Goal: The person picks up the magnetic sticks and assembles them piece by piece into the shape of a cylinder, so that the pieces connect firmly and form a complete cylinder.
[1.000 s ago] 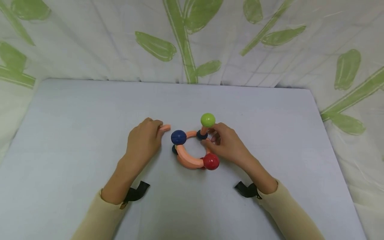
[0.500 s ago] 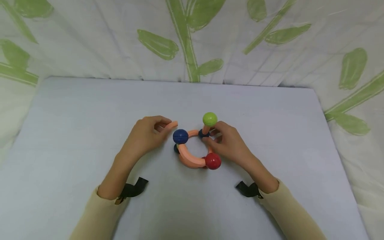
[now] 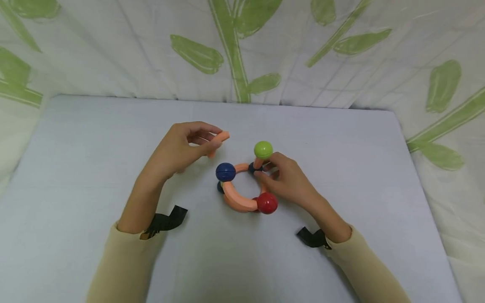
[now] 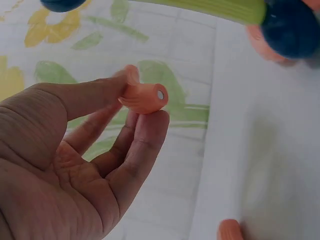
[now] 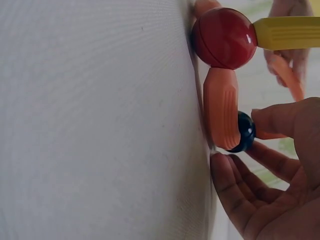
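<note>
My left hand (image 3: 182, 145) pinches a curved orange magnetic rod (image 4: 145, 97) between thumb and fingers, raised above the table; a small metal disc shows on its end. To its right stands a built magnetic stick-and-ball frame. Its base is a ring of curved orange rods (image 5: 221, 107). An upper curved orange rod (image 3: 236, 198) links a blue ball (image 3: 225, 172) and a red ball (image 3: 267, 203). Yellow (image 5: 287, 33) and lime green (image 4: 215, 9) rods stand as uprights. My right hand (image 3: 289, 179) grips a dark blue ball (image 5: 245, 131) at the back right, below a green ball (image 3: 263, 150).
The frame stands on a pale table (image 3: 98, 168) near its middle. Behind the table's far edge hangs a white cloth (image 3: 144, 54) with green leaf patterns. Black straps with short projecting pieces (image 3: 312, 237) sit at both wrists.
My left hand has lifted the curved orange rod off the table and brought it up and away, turning so the fingers point right. The right hand stays at the dark blue ball.
</note>
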### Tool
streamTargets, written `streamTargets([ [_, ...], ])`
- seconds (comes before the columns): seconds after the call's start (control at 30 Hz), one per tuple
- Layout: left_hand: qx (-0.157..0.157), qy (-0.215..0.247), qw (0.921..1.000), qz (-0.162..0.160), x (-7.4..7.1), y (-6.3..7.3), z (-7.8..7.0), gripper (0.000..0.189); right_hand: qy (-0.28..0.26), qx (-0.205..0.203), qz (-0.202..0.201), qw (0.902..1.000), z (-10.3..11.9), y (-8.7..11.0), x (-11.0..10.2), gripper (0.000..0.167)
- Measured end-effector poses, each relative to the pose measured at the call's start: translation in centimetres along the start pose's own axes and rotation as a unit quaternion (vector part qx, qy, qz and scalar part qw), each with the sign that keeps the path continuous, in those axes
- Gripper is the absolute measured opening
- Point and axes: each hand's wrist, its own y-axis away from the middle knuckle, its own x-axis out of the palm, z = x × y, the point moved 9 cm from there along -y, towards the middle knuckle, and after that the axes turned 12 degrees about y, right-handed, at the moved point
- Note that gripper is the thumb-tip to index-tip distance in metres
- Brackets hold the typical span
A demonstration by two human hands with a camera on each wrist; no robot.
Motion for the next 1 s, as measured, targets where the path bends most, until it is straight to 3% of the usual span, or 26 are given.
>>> streamTargets([
  [0.3,0.023,0.087,0.9949,0.047,0.9,-0.9,-1.8,0.033,-0.004,0.006,0.005,1.0,0.0,0.0,0.3,0.023],
  [0.6,-0.031,0.108,0.9903,0.082,1.5,0.2,-2.4,0.04,0.0,-0.001,0.004,1.0,0.1,0.0,0.0,0.023],
  [0.83,-0.016,0.139,0.9834,0.116,2.2,0.4,-2.4,0.035,-0.006,-0.014,0.008,0.9999,0.8,-0.3,0.3,0.026],
  [1.0,0.002,0.155,0.9812,0.115,2.2,0.4,-2.5,0.037,-0.004,-0.013,0.01,0.9999,1.1,-0.4,0.3,0.026],
])
